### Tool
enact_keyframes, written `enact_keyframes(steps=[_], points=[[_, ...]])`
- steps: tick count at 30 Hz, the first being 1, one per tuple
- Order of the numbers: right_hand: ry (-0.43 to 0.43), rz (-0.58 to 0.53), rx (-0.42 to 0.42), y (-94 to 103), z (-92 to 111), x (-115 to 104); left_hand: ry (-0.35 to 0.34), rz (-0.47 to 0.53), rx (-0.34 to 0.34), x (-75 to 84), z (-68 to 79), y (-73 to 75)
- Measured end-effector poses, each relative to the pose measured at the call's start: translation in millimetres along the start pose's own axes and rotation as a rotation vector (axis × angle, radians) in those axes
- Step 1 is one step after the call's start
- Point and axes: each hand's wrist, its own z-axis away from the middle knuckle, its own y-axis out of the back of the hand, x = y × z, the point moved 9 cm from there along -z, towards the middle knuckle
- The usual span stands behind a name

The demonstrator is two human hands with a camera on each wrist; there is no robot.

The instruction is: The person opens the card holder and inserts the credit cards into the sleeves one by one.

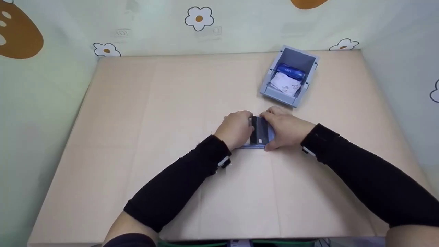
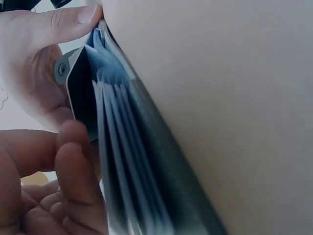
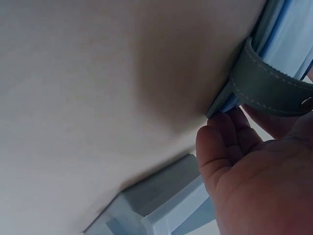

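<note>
A dark leather card holder (image 2: 168, 144) lies opened on the table, its clear sleeves (image 2: 115, 117) fanned apart in the left wrist view. In the head view a dark panel with a small white patch (image 1: 261, 130) shows between the hands; whether it is a card or a sleeve I cannot tell. My left hand (image 1: 236, 129) pinches the holder's left side with curled fingers. Gripping the right side is my right hand (image 1: 286, 127), thumb at the near edge and fingers at the far edge. A stitched strap (image 3: 266, 90) with a snap loops out near the right fingers.
Beyond the right hand stands a grey bin (image 1: 268, 90), holding a blue packet (image 1: 291, 71) and a white patterned packet (image 1: 285, 84). Patterned cloth walls (image 1: 240, 31) border the beige table (image 1: 154, 96) at the back and sides.
</note>
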Motion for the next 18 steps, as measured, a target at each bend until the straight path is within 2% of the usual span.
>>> enact_keyframes(steps=[10, 18], points=[[-0.003, -0.022, -0.016, -0.6, 1, 0, 0.028, 0.099, -0.033, -1.6, -2.9, -9.2], [0.002, -0.020, -0.009, 0.1, 1, -1, 0.036, 0.062, -0.051, 1.0, -5.5, -11.0]])
